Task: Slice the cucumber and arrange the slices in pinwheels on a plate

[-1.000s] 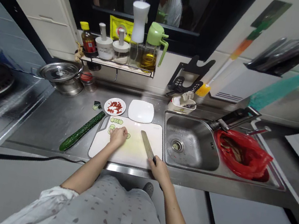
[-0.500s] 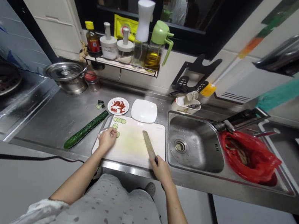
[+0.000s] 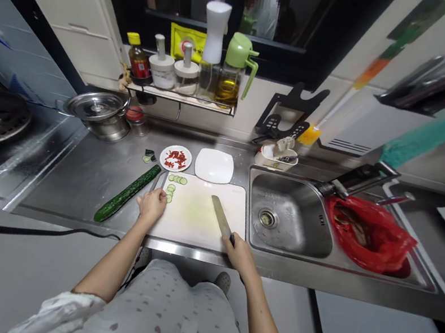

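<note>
My right hand (image 3: pixel 241 256) grips the dark handle of a kitchen knife (image 3: pixel 220 216), whose blade lies over the white cutting board (image 3: pixel 189 232) and points away from me. Over the board's left edge, my left hand (image 3: pixel 152 206) has its fingers drawn together, right beside a short column of cucumber slices (image 3: pixel 171 188). Anything between those fingertips is hidden. A row of cucumber slices (image 3: pixel 177 180) overlaps near the board's far left corner. Left of the board lies a long green cucumber (image 3: pixel 127 194), apart from my hand.
Behind the board stand a plate of chopped red pieces (image 3: pixel 163 158) and a white plate (image 3: pixel 214 166). Dark green scraps (image 3: pixel 149 154) lie nearby. A sink (image 3: pixel 295 214) with a red bag (image 3: pixel 375 251) is on the right, a lidded pot (image 3: pixel 109 126) at back left.
My left hand has moved left and slightly toward me, and the slice near its fingertips now sits further left, in line with the column. The knife and right hand have barely moved.
</note>
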The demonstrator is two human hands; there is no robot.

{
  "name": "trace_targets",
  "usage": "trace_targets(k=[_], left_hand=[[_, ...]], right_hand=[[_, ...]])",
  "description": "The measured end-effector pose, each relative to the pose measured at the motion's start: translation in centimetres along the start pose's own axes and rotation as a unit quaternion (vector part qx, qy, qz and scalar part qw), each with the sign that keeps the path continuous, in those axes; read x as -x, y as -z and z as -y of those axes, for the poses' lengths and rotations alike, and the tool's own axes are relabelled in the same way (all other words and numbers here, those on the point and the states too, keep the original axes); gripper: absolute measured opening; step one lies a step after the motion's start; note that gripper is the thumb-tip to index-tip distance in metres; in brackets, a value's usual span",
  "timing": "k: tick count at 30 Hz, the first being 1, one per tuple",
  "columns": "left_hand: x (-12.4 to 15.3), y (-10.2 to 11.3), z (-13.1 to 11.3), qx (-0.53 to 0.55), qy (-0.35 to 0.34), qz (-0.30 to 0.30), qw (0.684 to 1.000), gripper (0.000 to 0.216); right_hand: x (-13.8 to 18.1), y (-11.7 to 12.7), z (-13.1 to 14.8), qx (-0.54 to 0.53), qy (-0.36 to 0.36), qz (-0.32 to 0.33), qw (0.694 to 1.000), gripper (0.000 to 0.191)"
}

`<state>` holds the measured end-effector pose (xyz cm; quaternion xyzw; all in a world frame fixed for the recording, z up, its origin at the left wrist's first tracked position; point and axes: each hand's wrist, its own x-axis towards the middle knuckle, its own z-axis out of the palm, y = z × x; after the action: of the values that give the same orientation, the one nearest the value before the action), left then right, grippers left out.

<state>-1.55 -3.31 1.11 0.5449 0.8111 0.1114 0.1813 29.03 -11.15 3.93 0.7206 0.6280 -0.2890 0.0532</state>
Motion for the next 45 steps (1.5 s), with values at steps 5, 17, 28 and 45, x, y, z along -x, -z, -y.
trace_targets(k=[5,17,28,45], left_hand=[[-0.2,0.0,-0.8,0.008,-0.016,-0.015,1.000,0.021],[-3.8,-1.1,-5.6,-0.036,-0.075,-0.018,0.996,0.038],[-5.0,-1.8,-5.9,-0.050,-0.088,-0.018,0.995,0.025],[-3.6,-0.6,-6.7,0.036,-0.151,0.167,0.974,0.019]], right_hand=[[0.1,0.0,0.1,0.006,0.001,0.001,1.000,0.035],[0.1,-0.1,0.1,0.013,-0.001,0.002,1.000,0.033],[0.5,0.6,0.7,0.003,-0.007,0.009,1.000,0.032],[0.3,0.2,0.4,0.005,-0.006,0.006,1.000,0.032]])
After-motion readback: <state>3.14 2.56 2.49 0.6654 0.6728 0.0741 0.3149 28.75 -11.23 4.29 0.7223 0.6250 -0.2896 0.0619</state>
